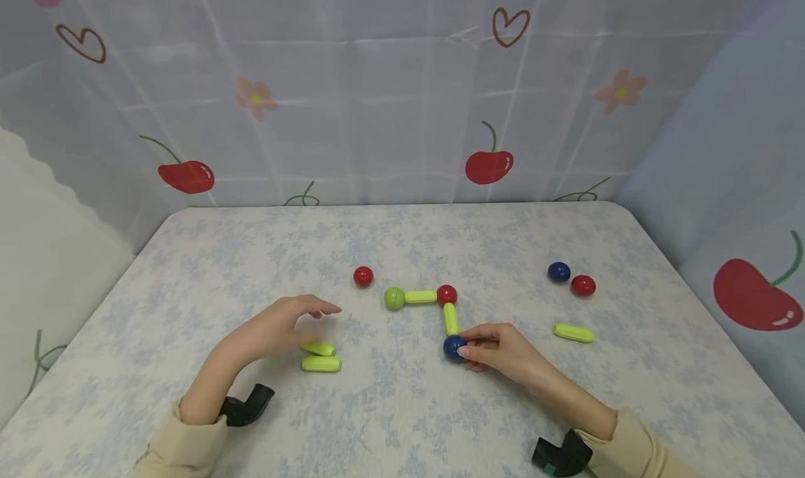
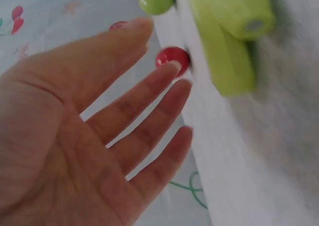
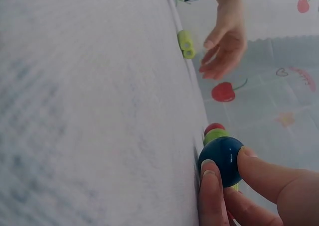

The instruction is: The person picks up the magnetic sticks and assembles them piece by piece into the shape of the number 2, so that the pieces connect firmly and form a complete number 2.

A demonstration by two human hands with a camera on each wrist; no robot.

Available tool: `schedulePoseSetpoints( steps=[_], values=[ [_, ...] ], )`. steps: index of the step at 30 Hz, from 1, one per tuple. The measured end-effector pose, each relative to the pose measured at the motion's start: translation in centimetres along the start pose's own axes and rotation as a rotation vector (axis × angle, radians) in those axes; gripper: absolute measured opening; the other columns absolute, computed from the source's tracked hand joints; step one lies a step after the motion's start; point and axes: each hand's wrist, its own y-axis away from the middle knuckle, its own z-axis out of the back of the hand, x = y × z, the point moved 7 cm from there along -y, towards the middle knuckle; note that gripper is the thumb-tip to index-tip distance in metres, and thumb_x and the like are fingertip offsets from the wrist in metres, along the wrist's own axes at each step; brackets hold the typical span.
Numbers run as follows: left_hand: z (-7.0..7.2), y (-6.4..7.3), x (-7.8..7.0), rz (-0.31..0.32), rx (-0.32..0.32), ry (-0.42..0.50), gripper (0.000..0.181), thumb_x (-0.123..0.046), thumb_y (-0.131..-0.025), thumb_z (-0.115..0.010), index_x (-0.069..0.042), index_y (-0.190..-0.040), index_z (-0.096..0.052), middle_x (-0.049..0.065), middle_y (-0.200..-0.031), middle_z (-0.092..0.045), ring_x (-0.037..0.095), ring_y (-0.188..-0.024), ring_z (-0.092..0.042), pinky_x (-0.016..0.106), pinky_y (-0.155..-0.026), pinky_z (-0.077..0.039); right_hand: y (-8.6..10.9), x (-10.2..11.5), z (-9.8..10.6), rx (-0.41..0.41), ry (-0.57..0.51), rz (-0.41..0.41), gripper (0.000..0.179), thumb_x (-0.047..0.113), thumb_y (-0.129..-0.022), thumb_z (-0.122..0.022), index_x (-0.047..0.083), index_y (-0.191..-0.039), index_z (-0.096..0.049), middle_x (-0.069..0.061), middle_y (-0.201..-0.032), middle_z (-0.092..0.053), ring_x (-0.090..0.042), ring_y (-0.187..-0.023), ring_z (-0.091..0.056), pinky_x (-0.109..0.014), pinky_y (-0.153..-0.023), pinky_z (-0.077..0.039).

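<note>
My right hand [image 1: 506, 352] pinches a blue ball [image 1: 454, 349] between thumb and fingers, low over the table. Against that ball stands one end of a yellow-green rod [image 1: 451, 319], whose far end meets a red ball [image 1: 446, 295]. From there a second yellow-green rod [image 1: 421, 297] runs left to a green ball [image 1: 394, 298]. Fingers stretched and holding nothing, my left hand [image 1: 277, 331] hovers beside two loose rods [image 1: 321, 363], partly covering the rear one. In the left wrist view, those rods [image 2: 232, 61] lie past the spread fingers.
A loose red ball [image 1: 363, 277] lies behind the green one. Toward the right are another blue ball [image 1: 558, 272], a red ball [image 1: 583, 286] and a single rod [image 1: 574, 333]. A patterned cloth covers the table [image 1: 251, 247]; a printed curtain [image 1: 377, 114] hangs behind.
</note>
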Motion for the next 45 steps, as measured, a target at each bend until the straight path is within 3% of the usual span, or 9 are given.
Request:
schedulePoseSetpoints(
  steps=[6, 10, 14, 21, 25, 28, 35, 41, 45],
  values=[
    [-0.7, 1.1, 1.2, -0.022, 0.061, 0.047, 0.024, -0.009, -0.082, -0.072, -0.009, -0.105, -0.067, -0.003, -0.100, -0.061, 0.017, -0.090, -0.055, 0.041, -0.080, -0.046, 0.0, 0.0, -0.1, 0.000, -0.011, -0.003, 0.038, 0.011, -0.090, -0.064, -0.015, -0.117, -0.056, -0.008, -0.087, -0.061, -0.020, -0.076, -0.064, -0.032, -0.068, -0.054],
    [-1.0, 1.0, 1.6, -0.046, 0.040, 0.031, 0.016, -0.009, -0.082, -0.073, -0.013, -0.097, -0.069, -0.007, -0.093, -0.058, 0.014, -0.085, -0.054, 0.037, -0.076, -0.047, -0.1, 0.0, -0.2, 0.003, -0.010, -0.009, 0.038, 0.011, -0.090, -0.064, -0.014, -0.117, -0.056, -0.008, -0.087, -0.062, -0.021, -0.077, -0.064, -0.033, -0.068, -0.054],
    [-0.8, 0.8, 1.5, -0.045, -0.004, 0.013, 0.017, -0.010, -0.082, -0.073, -0.012, -0.099, -0.068, -0.008, -0.093, -0.059, 0.014, -0.085, -0.056, 0.037, -0.077, -0.047, -0.3, -0.2, -0.2, 0.000, -0.004, -0.016, 0.037, 0.011, -0.090, -0.064, -0.014, -0.117, -0.056, -0.007, -0.087, -0.062, -0.020, -0.076, -0.064, -0.033, -0.068, -0.054],
    [-1.1, -1.3, -1.6, -0.125, -0.088, 0.046, 0.024, -0.005, -0.084, -0.070, -0.009, -0.107, -0.067, -0.007, -0.095, -0.060, 0.011, -0.083, -0.056, 0.032, -0.077, -0.049, -0.2, -0.4, -0.1, -0.001, -0.003, -0.014, 0.037, 0.011, -0.090, -0.064, -0.014, -0.117, -0.056, -0.007, -0.086, -0.062, -0.020, -0.075, -0.063, -0.032, -0.067, -0.054],
    [-2.7, -3.1, -3.8, -0.183, -0.070, 0.070, 0.025, -0.003, -0.083, -0.070, -0.009, -0.107, -0.067, -0.006, -0.097, -0.061, 0.010, -0.085, -0.056, 0.029, -0.076, -0.049, -0.2, -0.4, -0.1, -0.003, -0.003, -0.007, 0.037, 0.011, -0.090, -0.064, -0.014, -0.117, -0.056, -0.007, -0.086, -0.062, -0.020, -0.075, -0.063, -0.032, -0.067, -0.054],
    [-4.3, -4.4, -4.7, -0.183, -0.045, 0.062, 0.024, -0.001, -0.082, -0.070, -0.009, -0.105, -0.068, -0.006, -0.097, -0.062, 0.009, -0.086, -0.056, 0.028, -0.076, -0.048, -0.2, -0.4, -0.1, -0.002, -0.005, -0.010, 0.038, 0.011, -0.090, -0.064, -0.014, -0.117, -0.056, -0.007, -0.086, -0.062, -0.019, -0.075, -0.063, -0.032, -0.067, -0.054],
    [-7.2, -6.2, -6.5, -0.163, -0.013, 0.056, 0.022, -0.001, -0.082, -0.071, -0.006, -0.103, -0.071, -0.001, -0.095, -0.066, 0.008, -0.082, -0.056, 0.024, -0.073, -0.047, -0.1, -0.6, 0.0, -0.014, -0.006, -0.030, 0.038, 0.013, -0.090, -0.065, -0.013, -0.116, -0.057, -0.007, -0.086, -0.063, -0.019, -0.075, -0.063, -0.031, -0.068, -0.053],
    [-7.6, -6.4, -6.8, -0.143, -0.058, 0.105, 0.022, -0.003, -0.081, -0.072, -0.006, -0.102, -0.071, -0.001, -0.096, -0.067, 0.008, -0.083, -0.058, 0.024, -0.073, -0.048, -0.1, -0.3, 0.1, -0.010, -0.010, -0.017, 0.038, 0.013, -0.090, -0.064, -0.013, -0.117, -0.057, -0.007, -0.087, -0.063, -0.020, -0.076, -0.063, -0.031, -0.068, -0.053],
    [-7.7, -6.5, -6.8, -0.164, -0.083, 0.139, 0.023, -0.002, -0.081, -0.072, -0.007, -0.103, -0.071, 0.000, -0.099, -0.068, 0.009, -0.088, -0.059, 0.025, -0.077, -0.048, -0.1, -0.3, 0.1, -0.010, -0.017, -0.015, 0.038, 0.013, -0.090, -0.064, -0.013, -0.117, -0.057, -0.007, -0.086, -0.063, -0.020, -0.075, -0.064, -0.031, -0.068, -0.053]
  ],
)
